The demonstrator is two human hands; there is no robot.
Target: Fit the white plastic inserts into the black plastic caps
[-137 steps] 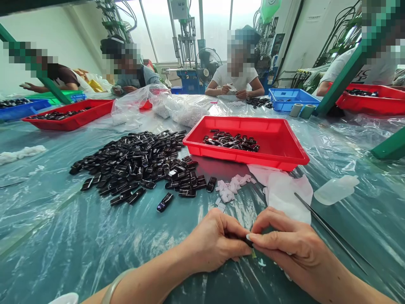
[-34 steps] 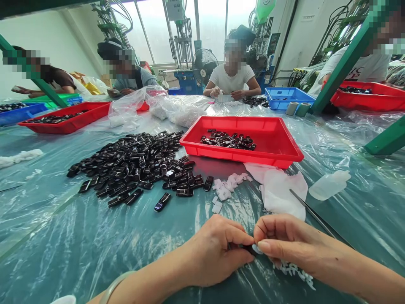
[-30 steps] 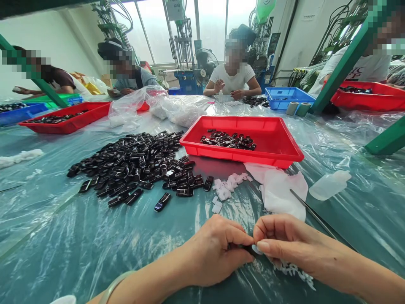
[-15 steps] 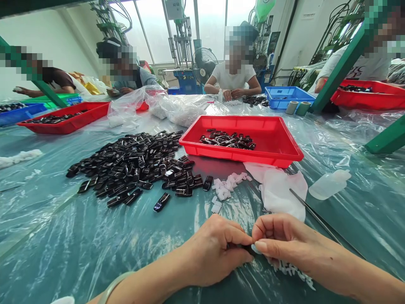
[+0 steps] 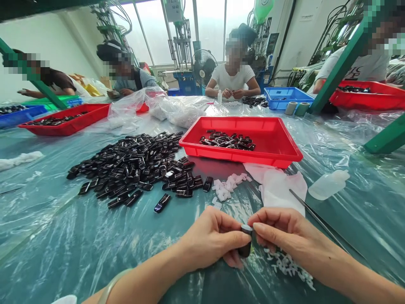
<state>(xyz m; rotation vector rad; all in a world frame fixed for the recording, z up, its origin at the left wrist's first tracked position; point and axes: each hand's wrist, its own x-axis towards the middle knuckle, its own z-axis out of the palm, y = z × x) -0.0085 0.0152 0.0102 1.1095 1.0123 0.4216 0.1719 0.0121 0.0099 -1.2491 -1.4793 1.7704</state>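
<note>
My left hand (image 5: 211,240) pinches a small dark, rounded plastic part (image 5: 244,250) between thumb and fingers, held upright over the table. A pale grey-white oval patch (image 5: 247,228) shows at its upper end. Closed fingertips of my right hand (image 5: 286,231) press against that end from the right; whether they hold a separate bit there is hidden. Just below my right hand lie white scraps (image 5: 290,267). Beyond both hands is a cluster of small white pads (image 5: 228,186). One glossy black part (image 5: 162,203) lies apart from a large heap of similar parts (image 5: 136,162).
A red tray (image 5: 275,135) holding some black parts stands behind. To the right are a white cloth (image 5: 283,190), tweezers (image 5: 321,221) and a translucent bottle (image 5: 329,184). Green posts (image 5: 341,59) rise at the sides. Several co-workers sit across the plastic-covered table (image 5: 126,236).
Both hands have risen slightly and the dark part has turned upright, so its pale end now shows. My right fingertips have shifted a little away from my left ones.
</note>
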